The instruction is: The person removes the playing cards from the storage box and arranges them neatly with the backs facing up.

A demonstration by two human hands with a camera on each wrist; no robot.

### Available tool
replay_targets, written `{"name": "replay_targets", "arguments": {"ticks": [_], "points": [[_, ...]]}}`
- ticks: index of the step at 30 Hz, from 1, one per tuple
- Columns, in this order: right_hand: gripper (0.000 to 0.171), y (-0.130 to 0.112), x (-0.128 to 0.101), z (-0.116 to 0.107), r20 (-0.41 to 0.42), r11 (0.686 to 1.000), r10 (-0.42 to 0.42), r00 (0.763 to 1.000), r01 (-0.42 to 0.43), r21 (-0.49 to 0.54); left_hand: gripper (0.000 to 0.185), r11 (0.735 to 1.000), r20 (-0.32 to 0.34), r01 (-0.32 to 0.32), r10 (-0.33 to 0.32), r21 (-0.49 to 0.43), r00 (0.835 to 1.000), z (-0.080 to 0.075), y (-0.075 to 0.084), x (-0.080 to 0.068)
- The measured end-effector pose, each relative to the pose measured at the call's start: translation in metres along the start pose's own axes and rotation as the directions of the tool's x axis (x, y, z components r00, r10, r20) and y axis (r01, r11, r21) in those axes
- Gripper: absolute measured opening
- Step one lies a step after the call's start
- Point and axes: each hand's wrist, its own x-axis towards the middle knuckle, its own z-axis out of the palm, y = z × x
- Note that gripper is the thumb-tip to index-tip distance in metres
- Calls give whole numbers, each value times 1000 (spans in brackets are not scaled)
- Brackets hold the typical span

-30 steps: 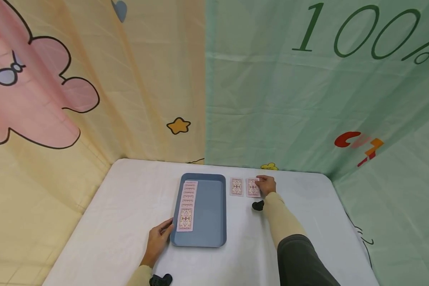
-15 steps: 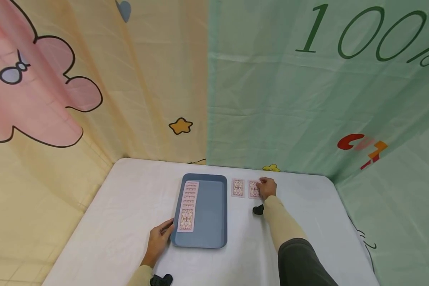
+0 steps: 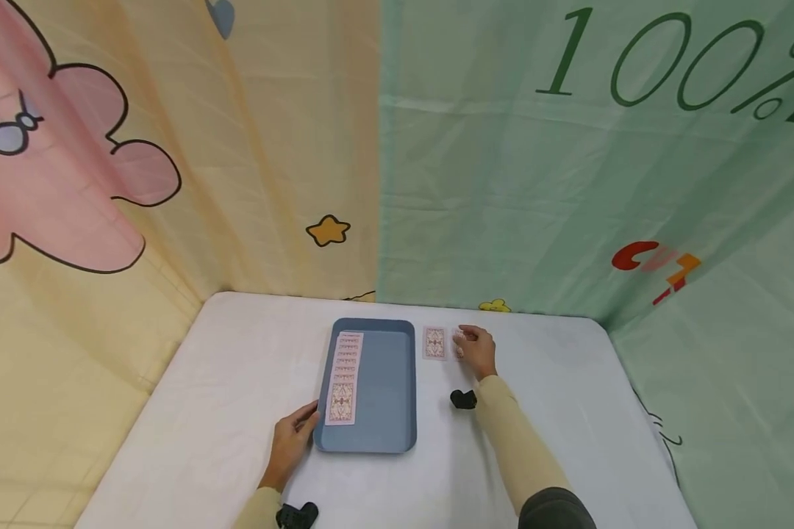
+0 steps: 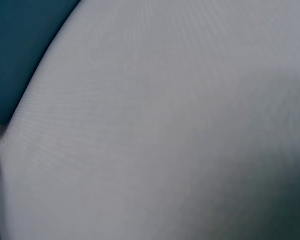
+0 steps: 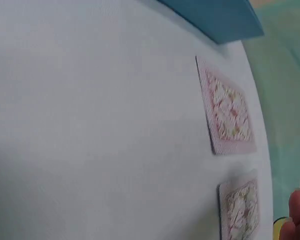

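A blue-grey tray (image 3: 384,389) lies on the white table, with several playing cards (image 3: 341,401) overlapping in a column, backs up, along its left side. My left hand (image 3: 288,447) rests its fingers against the tray's lower left edge. Two more face-down cards lie right of the tray: a left card (image 3: 434,343) and a right card (image 3: 459,351). Over the right card, partly covering it, is my right hand (image 3: 478,351). In the right wrist view, its fingertips (image 5: 296,207) show at the edge, apart from that card and pinching nothing. The left wrist view hides the left fingers.
A white cloth (image 3: 225,360) covers the table. Behind it hang a yellow curtain (image 3: 271,184) and a green curtain (image 3: 490,191). Black straps or mounts (image 3: 464,399) sit at both wrists, close above the cloth.
My right hand has shifted left and slightly toward me, now covering more of the right card. Both loose cards and the tray keep their places. The left hand stays at the tray; the head view shifts slightly.
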Motion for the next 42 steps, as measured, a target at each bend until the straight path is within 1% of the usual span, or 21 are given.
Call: {"name": "replay_targets", "arguments": {"ticks": [4, 6, 8, 11, 13, 15, 20, 22, 26, 30, 34, 42], "points": [[34, -14, -15, 13, 43, 998, -43, 998, 41, 43, 36, 1000, -4, 1, -1, 9, 1000, -1, 0, 1], [33, -18, -22, 19, 57, 995, -94, 994, 92, 40, 35, 1000, -12, -6, 6, 19, 1000, -1, -1, 2], [32, -23, -29, 25, 61, 987, -157, 986, 154, 48, 34, 1000, -19, -13, 14, 28, 1000, -1, -2, 2], [31, -30, -40, 34, 77, 971, -231, 970, 225, 76, 33, 999, -20, -15, 15, 31, 1000, 0, -1, 1], [33, -34, -47, 41, 94, 962, -262, 960, 252, 105, 34, 999, -15, -11, 11, 30, 1000, 0, 0, 1], [33, -37, -54, 47, 118, 955, -286, 951, 273, 112, 35, 1000, -10, -5, 6, 24, 1000, -1, 1, 1], [32, -43, -67, 62, 157, 940, -339, 928, 330, 81, 35, 1000, 2, -5, 5, 14, 1000, -1, 1, 0], [32, -45, -72, 67, 167, 934, -356, 920, 346, 84, 35, 1000, 4, -4, 4, 15, 1000, -1, 1, 0], [33, -49, -80, 76, 191, 930, -367, 910, 352, 111, 35, 1000, 7, -6, 6, 13, 1000, -1, 0, 2], [34, -51, -86, 86, 221, 932, -362, 906, 352, 83, 36, 1000, 10, -11, 11, 10, 1000, -1, 0, 2], [36, -51, -89, 98, 255, 927, -371, 893, 371, 52, 36, 1000, 9, -14, 14, 13, 1000, -2, 0, 2], [37, -51, -96, 117, 312, 910, -407, 858, 411, 56, 36, 1000, 7, -8, 8, 9, 1000, -2, 1, 1]]}}
